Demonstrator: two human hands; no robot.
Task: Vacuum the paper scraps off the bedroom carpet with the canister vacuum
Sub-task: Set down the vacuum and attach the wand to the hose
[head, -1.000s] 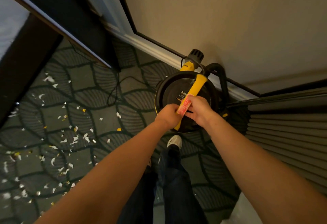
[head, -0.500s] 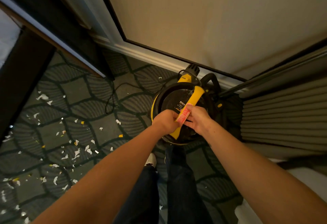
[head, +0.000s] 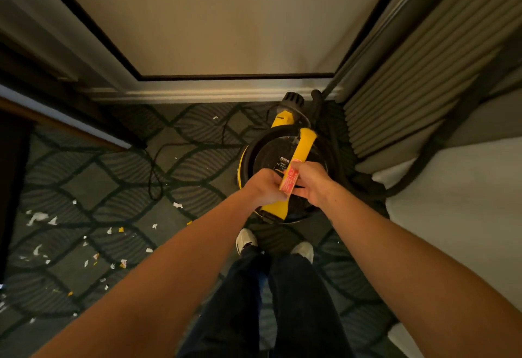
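While the left hand [head: 264,188] and right hand [head: 312,183] gripped the slanting handle [head: 304,145] of the vacuum [head: 248,159] by the wall [head: 226,32], paper scraps [head: 39,217] lay leftward on the carpet [head: 84,176], nearer the left arm.

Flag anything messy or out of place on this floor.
Torn white and yellow paper scraps lie strewn over the dark patterned carpet at left; a thin black cord sprawls loose beside the round black-and-yellow canister vacuum.

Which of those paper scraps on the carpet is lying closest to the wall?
The lone white scrap just short of the baseboard, left of the vacuum; the rest lie farther out across the carpet.
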